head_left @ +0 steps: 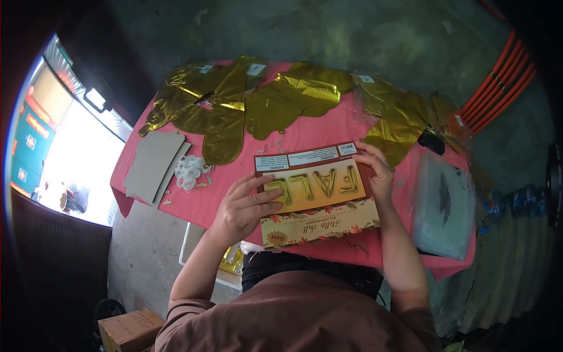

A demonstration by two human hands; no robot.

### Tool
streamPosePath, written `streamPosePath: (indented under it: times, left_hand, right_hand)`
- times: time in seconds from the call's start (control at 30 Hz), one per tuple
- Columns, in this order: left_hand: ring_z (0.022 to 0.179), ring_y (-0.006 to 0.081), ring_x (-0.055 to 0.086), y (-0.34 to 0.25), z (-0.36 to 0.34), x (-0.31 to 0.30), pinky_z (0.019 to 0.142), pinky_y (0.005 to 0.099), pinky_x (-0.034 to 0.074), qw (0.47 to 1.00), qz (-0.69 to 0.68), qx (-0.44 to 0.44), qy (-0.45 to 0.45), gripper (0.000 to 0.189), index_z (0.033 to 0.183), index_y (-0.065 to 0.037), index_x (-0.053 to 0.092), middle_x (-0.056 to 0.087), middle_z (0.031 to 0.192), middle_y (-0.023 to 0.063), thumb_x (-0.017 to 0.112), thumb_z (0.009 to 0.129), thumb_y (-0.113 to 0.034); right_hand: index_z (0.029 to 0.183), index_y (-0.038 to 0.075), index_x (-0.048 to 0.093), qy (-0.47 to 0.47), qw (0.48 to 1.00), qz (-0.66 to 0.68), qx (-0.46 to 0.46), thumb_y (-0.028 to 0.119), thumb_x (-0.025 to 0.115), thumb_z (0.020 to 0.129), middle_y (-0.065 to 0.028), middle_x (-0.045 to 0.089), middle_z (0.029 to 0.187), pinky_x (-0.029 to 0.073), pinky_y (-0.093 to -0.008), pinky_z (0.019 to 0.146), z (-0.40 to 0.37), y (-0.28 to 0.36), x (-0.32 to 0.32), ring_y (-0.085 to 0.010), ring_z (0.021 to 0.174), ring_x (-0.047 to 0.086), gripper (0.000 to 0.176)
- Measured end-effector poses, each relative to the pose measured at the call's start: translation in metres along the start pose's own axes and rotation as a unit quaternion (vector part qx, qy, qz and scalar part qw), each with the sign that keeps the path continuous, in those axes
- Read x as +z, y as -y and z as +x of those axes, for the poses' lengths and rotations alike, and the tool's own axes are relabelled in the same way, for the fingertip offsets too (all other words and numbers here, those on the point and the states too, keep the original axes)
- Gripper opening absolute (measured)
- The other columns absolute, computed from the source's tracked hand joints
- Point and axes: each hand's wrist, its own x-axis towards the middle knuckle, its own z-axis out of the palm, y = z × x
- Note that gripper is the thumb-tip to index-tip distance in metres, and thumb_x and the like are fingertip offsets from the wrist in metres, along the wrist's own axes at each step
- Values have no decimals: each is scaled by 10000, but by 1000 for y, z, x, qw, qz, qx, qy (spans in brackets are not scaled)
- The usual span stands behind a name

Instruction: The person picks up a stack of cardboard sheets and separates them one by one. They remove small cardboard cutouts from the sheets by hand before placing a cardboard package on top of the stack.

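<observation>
A printed "FALL" balloon banner card (319, 220) is held over the near edge of the pink-covered table, its lettering upside down to me. My left hand (246, 205) is closed on the card's left side, fingers lying across the front. At the far right corner, my right hand (375, 167) grips the card with fingers bent over its edge. Beyond the card, flat gold foil balloons (293, 105) are spread along the far side of the table. A coil of white ribbon (190, 172) and a stack of grey cards (153, 164) lie to the left.
Clear plastic bags (444, 205) are piled at the right end of the pink cloth (199, 208). A white bin (230, 278) with gold foil is below the near edge. A cardboard box (130, 328) stands on the floor at lower left. Red pipes (498, 82) run at upper right.
</observation>
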Motion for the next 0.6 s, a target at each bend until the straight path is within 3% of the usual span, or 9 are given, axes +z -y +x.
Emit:
streamPosePath:
  times: [0.37,0.43,0.6]
  left_hand:
    - [990,242,563,1,1,2,876,409,420,998,37,35,-41,212,858,-99,639,630,978,42,579,658,-61]
    - [988,244,563,2,1,3,874,408,420,998,34,33,-43,211,857,-96,638,630,976,45,579,658,-59]
    - [982,248,567,4,2,3,869,408,420,998,32,30,-53,208,855,-91,639,630,972,47,576,659,-55]
  right_hand:
    - [924,17,608,13,999,-35,-6,-2,664,700,-141,519,1117,435,-289,839,0,0,0,-225,998,548,232]
    - [921,15,609,10,998,43,46,-9,657,702,-140,513,1127,431,-297,849,-1,1,2,-225,1021,535,226]
    - [912,12,610,15,999,27,36,-28,640,714,-140,513,1122,431,-298,855,-1,0,1,-229,1041,526,204]
